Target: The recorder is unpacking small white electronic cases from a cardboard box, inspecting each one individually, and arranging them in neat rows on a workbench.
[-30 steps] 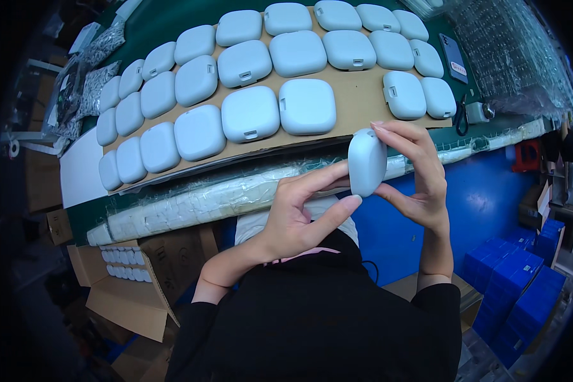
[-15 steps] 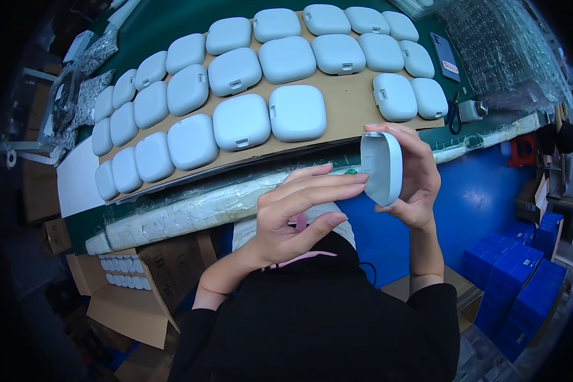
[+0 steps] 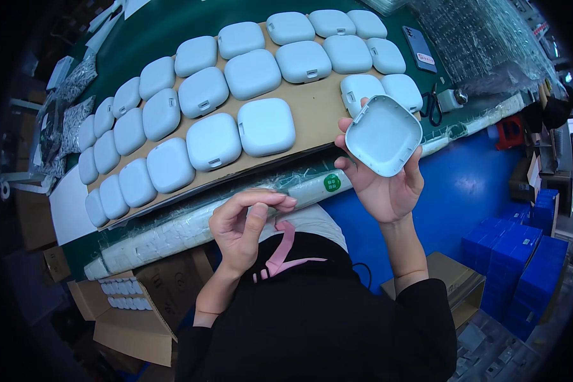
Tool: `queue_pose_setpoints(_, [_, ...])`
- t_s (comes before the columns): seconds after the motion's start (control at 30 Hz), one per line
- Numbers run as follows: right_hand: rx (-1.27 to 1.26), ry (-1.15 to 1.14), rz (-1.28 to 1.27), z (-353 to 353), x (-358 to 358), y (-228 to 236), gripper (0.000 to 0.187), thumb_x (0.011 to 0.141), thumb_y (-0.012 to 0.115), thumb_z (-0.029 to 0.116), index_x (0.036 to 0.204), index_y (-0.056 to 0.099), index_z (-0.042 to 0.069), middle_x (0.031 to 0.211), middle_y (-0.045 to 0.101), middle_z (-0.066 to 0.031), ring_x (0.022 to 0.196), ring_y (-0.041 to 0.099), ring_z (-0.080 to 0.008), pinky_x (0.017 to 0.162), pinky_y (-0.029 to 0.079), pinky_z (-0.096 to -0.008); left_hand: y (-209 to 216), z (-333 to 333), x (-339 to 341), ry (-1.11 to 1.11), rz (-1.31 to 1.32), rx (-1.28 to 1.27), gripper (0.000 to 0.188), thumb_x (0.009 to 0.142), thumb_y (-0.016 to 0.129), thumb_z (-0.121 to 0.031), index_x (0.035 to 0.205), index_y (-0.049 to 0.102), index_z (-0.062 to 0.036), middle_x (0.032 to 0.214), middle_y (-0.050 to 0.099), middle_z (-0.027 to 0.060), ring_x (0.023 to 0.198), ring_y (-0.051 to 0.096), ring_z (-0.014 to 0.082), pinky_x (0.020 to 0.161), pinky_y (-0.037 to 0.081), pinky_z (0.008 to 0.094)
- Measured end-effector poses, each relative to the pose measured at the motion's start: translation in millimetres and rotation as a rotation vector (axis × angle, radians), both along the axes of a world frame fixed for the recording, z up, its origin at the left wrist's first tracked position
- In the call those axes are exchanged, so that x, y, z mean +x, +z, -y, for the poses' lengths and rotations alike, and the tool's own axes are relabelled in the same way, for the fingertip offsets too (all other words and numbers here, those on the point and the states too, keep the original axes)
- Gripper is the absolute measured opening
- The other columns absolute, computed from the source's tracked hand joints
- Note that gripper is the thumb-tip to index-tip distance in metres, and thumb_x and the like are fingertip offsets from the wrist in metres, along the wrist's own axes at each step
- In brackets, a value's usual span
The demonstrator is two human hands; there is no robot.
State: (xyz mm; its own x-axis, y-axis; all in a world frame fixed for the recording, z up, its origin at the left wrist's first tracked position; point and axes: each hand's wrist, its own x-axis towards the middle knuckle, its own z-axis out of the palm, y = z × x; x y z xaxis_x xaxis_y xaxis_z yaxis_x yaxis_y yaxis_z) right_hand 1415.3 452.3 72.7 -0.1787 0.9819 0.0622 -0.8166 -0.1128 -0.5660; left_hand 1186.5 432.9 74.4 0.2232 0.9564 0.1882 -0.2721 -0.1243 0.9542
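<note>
My right hand [image 3: 388,191] holds a white plastic shell [image 3: 383,136], rounded and square, by its edges. Its hollow inner side faces up, with small clips along the rim and a notch on one edge. Lower and to the left, my left hand [image 3: 245,223] hovers apart from the shell, fingers loosely bent, thumb away from the fingertips and nothing visible in it. Beyond both hands, rows of similar white shells [image 3: 266,127] lie outer side up on a cardboard sheet [image 3: 312,105]. Two of them sit right behind the held shell, which partly covers them.
The green table [image 3: 172,24] has a plastic-wrapped front edge [image 3: 235,213]. A phone [image 3: 419,48], scissors [image 3: 434,107] and bubble wrap [image 3: 474,44] lie at the right. Blue boxes [image 3: 509,254] stack on the floor at right; an open carton [image 3: 134,328] with white pieces stands lower left.
My right hand has turned the shell so its hollow side shows fully. The left hand has drawn away from it, down and left, fingers bending. The view has shifted slightly.
</note>
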Motion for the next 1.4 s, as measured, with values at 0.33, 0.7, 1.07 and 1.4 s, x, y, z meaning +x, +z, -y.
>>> queue_pose_setpoints(0.33, [0.003,-0.176,0.128,2,-6,0,0.085,0.085,0.072,0.037,0.15,0.023,0.013,0.148,0.035,-0.0225,0.133,0.041,-0.0354,0.111,0.036,-0.0474,-5,-3,0,-0.003,0.009,-0.017,0.02,0.098,0.05,-0.009,0.106,0.063,0.0049,0.094,0.07,0.018,0.087,0.07,0.0237,0.083,0.057,0.0325])
queue_pose_setpoints(0.7, [0.417,-0.439,1.034,-8,1,10,0.084,0.067,0.083,0.011,0.141,0.043,0.008,0.141,0.048,-0.0126,0.127,0.049,-0.0296,0.113,0.034,-0.0481,-6,0,-3,0.012,0.018,-0.025,0.02,0.098,0.05,-0.008,0.107,0.063,0.0048,0.094,0.07,0.0177,0.087,0.07,0.0229,0.082,0.057,0.0321])
queue_pose_setpoints(1.07, [0.955,-0.31,1.909,-49,-1,65,0.058,0.072,0.077,0.014,0.127,0.06,0.007,0.123,0.062,-0.0091,0.114,0.056,-0.0256,0.117,0.024,-0.0538,-8,7,-21,-0.007,0.04,-0.089,0.02,0.098,0.05,-0.008,0.108,0.063,0.004,0.097,0.071,0.0172,0.087,0.069,0.0208,0.082,0.057,0.0299])
queue_pose_setpoints(1.4, [0.945,-0.245,1.92,-52,-22,68,0.057,0.071,0.079,0.021,0.124,0.061,0.008,0.117,0.063,-0.0083,0.113,0.054,-0.0256,0.117,0.024,-0.0531,-9,13,-32,0.021,0.034,-0.12,0.02,0.097,0.052,-0.008,0.108,0.064,0.0036,0.098,0.071,0.017,0.087,0.068,0.0206,0.083,0.056,0.0297])
